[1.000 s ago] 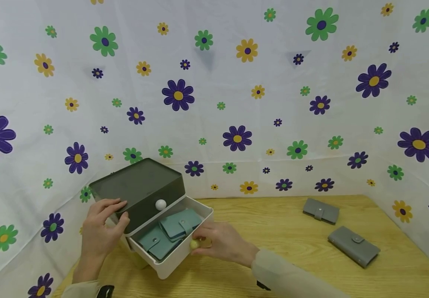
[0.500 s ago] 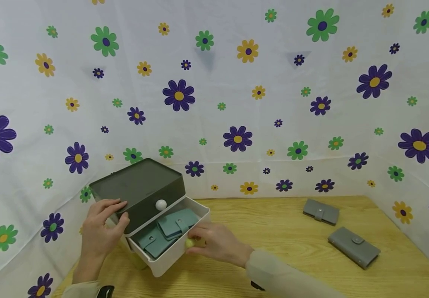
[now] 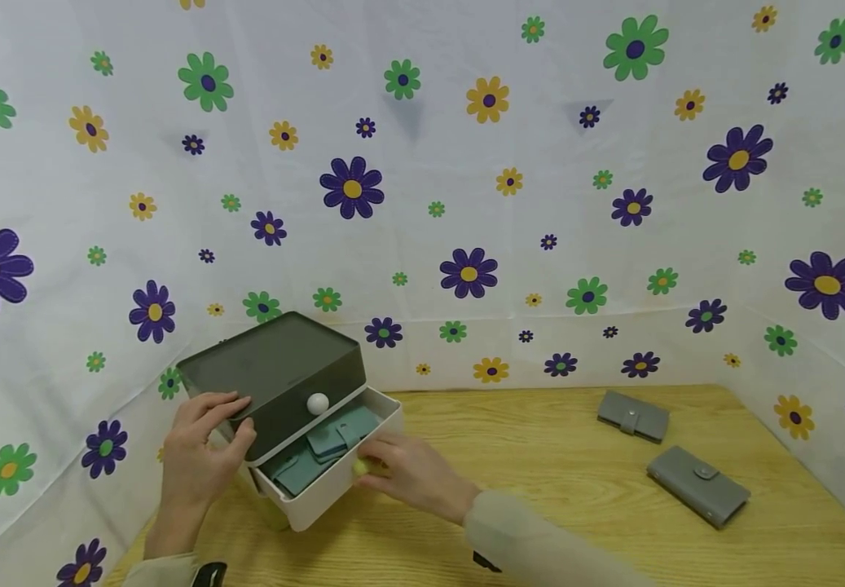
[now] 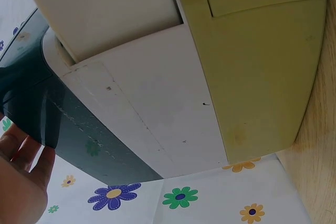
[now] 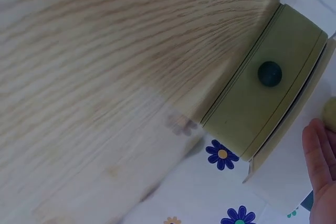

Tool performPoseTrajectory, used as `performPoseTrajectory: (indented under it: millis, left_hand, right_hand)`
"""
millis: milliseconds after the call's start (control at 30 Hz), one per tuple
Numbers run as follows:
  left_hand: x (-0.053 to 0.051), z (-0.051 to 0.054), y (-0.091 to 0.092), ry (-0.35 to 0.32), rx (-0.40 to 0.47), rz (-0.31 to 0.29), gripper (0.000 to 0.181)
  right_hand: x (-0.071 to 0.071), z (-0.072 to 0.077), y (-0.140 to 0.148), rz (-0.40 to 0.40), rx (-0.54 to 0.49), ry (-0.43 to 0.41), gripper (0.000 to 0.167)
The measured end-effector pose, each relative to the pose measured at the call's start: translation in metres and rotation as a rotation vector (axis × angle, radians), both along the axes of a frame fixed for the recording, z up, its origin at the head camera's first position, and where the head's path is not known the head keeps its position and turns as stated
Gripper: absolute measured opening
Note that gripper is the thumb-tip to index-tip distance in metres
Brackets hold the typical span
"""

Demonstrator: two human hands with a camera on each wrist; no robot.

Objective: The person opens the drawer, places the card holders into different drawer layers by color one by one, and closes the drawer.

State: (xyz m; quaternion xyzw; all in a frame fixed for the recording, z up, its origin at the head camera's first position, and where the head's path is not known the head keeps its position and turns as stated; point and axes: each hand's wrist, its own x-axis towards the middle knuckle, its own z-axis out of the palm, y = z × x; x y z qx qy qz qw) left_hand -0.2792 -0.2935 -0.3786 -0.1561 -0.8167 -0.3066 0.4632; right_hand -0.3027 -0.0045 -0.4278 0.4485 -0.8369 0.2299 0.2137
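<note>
A three-tier drawer unit (image 3: 275, 355) is located at the left of the bench (image 3: 525, 456), set at an angle. The top tier is finished in dark green and fitted with a white knob (image 3: 317, 403); the middle tier is white; the bottom tier is olive, its dark knob (image 5: 270, 73) being recorded in the right wrist view. The white drawer (image 3: 319, 493) of the middle tier is found partly drawn out toward the near right.

Of the hands, the right hand (image 3: 415, 477) is found grasping the drawer's yellow-green knob (image 3: 362, 468), which is pinched between thumb and fingers. The dark top tier is touched by the left hand (image 3: 198, 456) in a resting contact: the fingers are laid on its near left edge and the thumb is placed at its near corner.

Two teal wallets (image 3: 340, 432) are contained in the white drawer, the right one partly overlapping the left; both are partly covered by the tier above. Two grey wallets (image 3: 697, 487) with strap fasteners are noted lying apart on the bench at the right, one farther back. The bench is backed by a white flower-printed cloth (image 3: 422, 244).
</note>
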Motion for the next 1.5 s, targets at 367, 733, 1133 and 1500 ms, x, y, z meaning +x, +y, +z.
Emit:
performPoseTrajectory:
  millis: [367,733,1133,1500]
  left_hand:
    - [0.000,-0.001,-0.002,0.021,-0.007,-0.002,0.029]
    - [0.003,-0.001,-0.001,-0.005,0.005,0.005,0.029]
    - [0.002,-0.007,-0.002,0.027,-0.003,-0.007,0.028]
    - [-0.001,-0.001,-0.002,0.053,-0.007,-0.015,0.028]
  right_hand:
    - [-0.001,0.000,-0.022,-0.061,-0.076,-0.015,0.029]
    - [-0.004,0.001,-0.040,-0.103,-0.061,-0.059,0.028]
    - [-0.010,0.003,-0.052,-0.148,0.123,-0.109,0.045]
    - [-0.017,0.000,-0.050,-0.100,0.050,-0.248,0.046]
